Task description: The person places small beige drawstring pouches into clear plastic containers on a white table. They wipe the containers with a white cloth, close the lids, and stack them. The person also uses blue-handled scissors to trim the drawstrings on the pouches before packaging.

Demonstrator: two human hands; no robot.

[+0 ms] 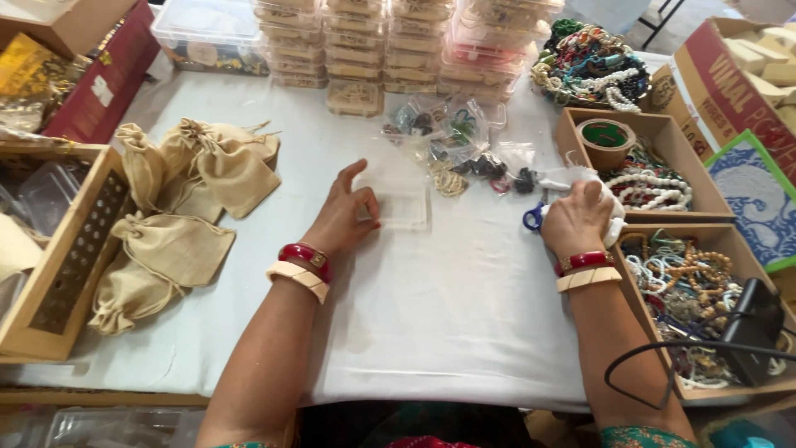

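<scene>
- While resting on white cloth, left hand (344, 211) half open, fingertips touching clear plastic box (398, 199).
- Right hand (576, 217) closed around white tissue (609, 217), blue scissors (533, 218) just beside.
- Bare cloth between and before both wrists.
- Hemmed by cloth pouches (199, 178) left, wooden bead trays (713, 211) right, stacked boxes (398, 46) behind.

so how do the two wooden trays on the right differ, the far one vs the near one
The far wooden tray holds a roll of tape and mostly white bead strings; the near wooden tray holds a denser tangle of tan, white and green beads. A black device with a cable lies on the near wooden tray; nothing like it lies on the far wooden tray. Both are open, shallow wooden boxes beside the right hand.
</scene>
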